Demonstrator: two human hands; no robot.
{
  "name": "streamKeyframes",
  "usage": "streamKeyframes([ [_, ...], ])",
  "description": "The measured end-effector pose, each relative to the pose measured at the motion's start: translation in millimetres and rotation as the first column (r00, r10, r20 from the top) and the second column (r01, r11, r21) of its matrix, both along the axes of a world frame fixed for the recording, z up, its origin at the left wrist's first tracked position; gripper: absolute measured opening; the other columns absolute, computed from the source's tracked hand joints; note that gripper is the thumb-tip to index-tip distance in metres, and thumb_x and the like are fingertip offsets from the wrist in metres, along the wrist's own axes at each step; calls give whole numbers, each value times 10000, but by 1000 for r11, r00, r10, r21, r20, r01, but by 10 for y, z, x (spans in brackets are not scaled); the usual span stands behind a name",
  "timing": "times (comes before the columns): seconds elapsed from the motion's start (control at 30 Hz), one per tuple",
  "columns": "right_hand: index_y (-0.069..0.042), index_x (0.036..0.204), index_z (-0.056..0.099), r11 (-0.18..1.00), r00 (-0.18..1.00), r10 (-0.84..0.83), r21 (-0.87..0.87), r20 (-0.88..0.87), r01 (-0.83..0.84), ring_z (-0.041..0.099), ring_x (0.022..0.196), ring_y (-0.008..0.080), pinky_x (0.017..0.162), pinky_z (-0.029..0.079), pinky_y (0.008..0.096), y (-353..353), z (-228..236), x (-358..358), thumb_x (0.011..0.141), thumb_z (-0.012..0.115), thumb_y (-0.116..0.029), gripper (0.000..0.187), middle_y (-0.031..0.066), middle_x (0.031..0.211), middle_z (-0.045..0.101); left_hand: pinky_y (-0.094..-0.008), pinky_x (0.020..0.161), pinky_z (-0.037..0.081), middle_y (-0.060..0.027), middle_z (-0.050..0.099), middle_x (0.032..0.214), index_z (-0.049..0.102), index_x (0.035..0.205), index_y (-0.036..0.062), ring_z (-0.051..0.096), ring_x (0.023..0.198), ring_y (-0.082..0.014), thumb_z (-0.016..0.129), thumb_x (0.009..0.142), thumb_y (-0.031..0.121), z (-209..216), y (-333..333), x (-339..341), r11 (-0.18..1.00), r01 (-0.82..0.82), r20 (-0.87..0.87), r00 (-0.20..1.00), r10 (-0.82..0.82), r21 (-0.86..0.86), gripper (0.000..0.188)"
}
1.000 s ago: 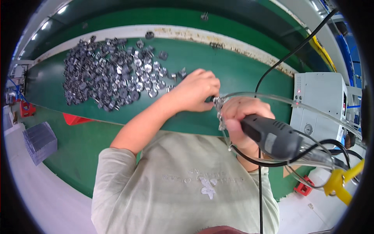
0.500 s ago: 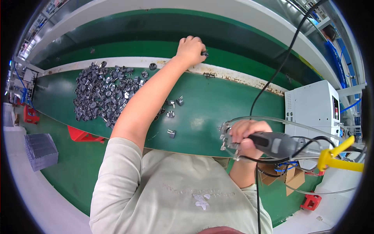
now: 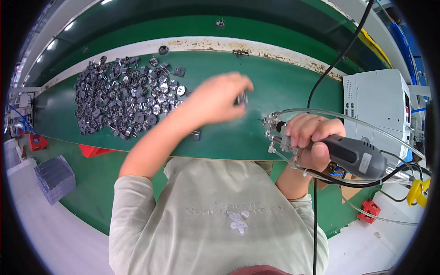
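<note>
My left hand (image 3: 223,99), smeared by motion, hangs over the middle of the green bench (image 3: 293,87). Its thumb and forefinger curl around a small dark plug part (image 3: 242,98) with shiny metal on it. My right hand (image 3: 314,137) is closed on a grey-and-black handheld power tool (image 3: 355,158), whose metal head with clear hoses points left toward my left hand. Left of my left forearm lies a big heap of dark plug parts (image 3: 114,96) with metal pins. One loose plug part (image 3: 196,135) lies just below that forearm.
Behind the bench, past a rusty white rail (image 3: 201,43), runs a green belt with one plug part (image 3: 220,22) on it. A white machine box (image 3: 378,101) stands at the right. A black cable (image 3: 341,55) hangs down there. Red stools (image 3: 369,211) stand on the floor.
My left hand has come back from beyond the rail to the bench middle. A plug part now shows on the belt. My right hand keeps its hold on the tool. The view has shifted.
</note>
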State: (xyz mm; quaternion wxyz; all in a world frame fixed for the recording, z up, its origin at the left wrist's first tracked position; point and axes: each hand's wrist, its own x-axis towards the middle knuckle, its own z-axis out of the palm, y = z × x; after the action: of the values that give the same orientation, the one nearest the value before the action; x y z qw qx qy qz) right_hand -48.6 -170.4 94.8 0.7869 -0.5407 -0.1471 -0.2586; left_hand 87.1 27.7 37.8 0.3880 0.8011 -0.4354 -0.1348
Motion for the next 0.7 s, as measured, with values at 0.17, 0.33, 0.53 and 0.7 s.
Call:
streamKeyframes([
  [0.17, -42, 910, 530, 1000, 999, 18, -20, -28, -18, 592, 574, 213, 611, 551, 418, 58, -16, 63, 882, 852, -201, 360, 95, 669, 605, -407, 867, 565, -134, 688, 1052, 653, 1180, 28, 684, 964, -314, 795, 781, 119, -360, 20, -304, 999, 53, -141, 989, -52, 4, 434],
  [0.33, -65, 982, 510, 979, 997, 74, -188, -21, -76, 577, 589, 218, 631, 539, 435, 58, -69, 110, 939, 699, -268, 281, 87, 709, 573, -405, 888, 551, -129, 651, 1089, 666, 1156, 24, 660, 1016, -312, 824, 771, 130, -388, 85, -285, 996, 54, -141, 988, -64, -73, 429],
  [0.53, -65, 968, 507, 980, 998, 30, -195, -59, -41, 572, 582, 213, 631, 543, 433, 177, -61, 146, 934, 705, -271, 287, 83, 698, 566, -399, 883, 543, -118, 621, 1072, 710, 1054, 15, 646, 1025, -304, 828, 770, 128, -453, 137, -292, 994, 42, -139, 989, -56, -99, 328],
  [0.7, -67, 967, 507, 977, 996, 46, -203, -71, -60, 570, 580, 211, 630, 543, 432, 186, -80, 157, 936, 711, -273, 291, 79, 696, 563, -396, 885, 543, -116, 623, 1071, 720, 1030, 11, 647, 1025, -306, 827, 767, 126, -448, 134, -289, 995, 38, -146, 988, -51, -92, 307],
])
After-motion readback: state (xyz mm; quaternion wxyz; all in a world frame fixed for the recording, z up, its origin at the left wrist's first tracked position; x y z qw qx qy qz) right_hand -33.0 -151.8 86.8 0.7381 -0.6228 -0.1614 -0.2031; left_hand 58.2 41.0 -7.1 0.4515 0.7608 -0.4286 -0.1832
